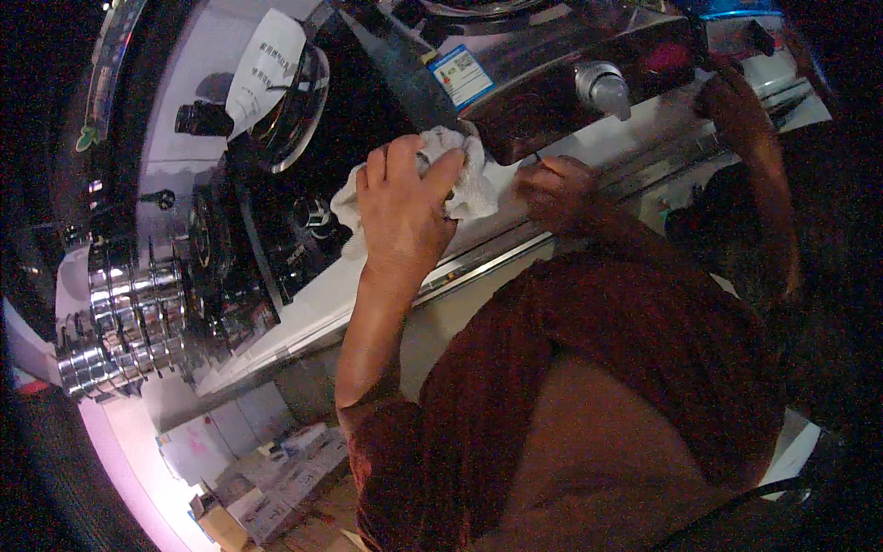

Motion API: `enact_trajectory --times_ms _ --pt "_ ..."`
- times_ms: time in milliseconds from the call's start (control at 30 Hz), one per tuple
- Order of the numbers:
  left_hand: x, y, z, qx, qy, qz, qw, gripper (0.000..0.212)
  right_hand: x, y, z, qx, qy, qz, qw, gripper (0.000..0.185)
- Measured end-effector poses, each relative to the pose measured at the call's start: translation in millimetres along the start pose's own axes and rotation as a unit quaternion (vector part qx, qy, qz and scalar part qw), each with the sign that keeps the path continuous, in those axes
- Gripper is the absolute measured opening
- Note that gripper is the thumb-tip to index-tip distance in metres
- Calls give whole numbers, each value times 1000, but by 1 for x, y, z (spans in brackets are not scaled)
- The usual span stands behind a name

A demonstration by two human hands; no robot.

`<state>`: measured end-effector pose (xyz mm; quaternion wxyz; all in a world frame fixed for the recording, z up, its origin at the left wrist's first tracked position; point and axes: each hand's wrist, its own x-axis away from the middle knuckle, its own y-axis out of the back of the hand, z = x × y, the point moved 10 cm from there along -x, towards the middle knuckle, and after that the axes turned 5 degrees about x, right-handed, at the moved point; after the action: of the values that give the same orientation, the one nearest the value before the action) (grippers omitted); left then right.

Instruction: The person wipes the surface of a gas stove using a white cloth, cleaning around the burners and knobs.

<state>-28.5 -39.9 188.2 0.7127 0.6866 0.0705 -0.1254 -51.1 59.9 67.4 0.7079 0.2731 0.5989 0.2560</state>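
Observation:
My left hand (407,200) grips a crumpled white cloth (469,179) at the front of a dark glossy appliance, probably a gas stove. Beneath the cloth lies the pale counter edge (317,283). To its right, my right hand (559,190) has curled fingers low over the counter's front edge; dim light hides whether it holds anything. A silvery control knob (601,88) stands on the stove's front panel beyond my right hand. Above the cloth, a blue-edged printed label (462,77) is stuck on the dark surface.
A printed white sheet (269,69) lies by a round metal-rimmed part (303,110). Shiny stacked metal cylinders (131,310) stand at left. Cardboard boxes (221,521) are below the counter at lower left. Another person's forearm (766,152) reaches in at right, near pale items on the counter.

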Motion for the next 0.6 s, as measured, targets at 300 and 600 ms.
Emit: enact_trajectory --times_ms 300,600 --pt "93 4 35 -59 -40 -239 968 44 11 0 -3 53 10 -37 998 29" --pt "182 19 108 -119 36 -273 954 38 9 23 -2 47 11 -77 996 26"
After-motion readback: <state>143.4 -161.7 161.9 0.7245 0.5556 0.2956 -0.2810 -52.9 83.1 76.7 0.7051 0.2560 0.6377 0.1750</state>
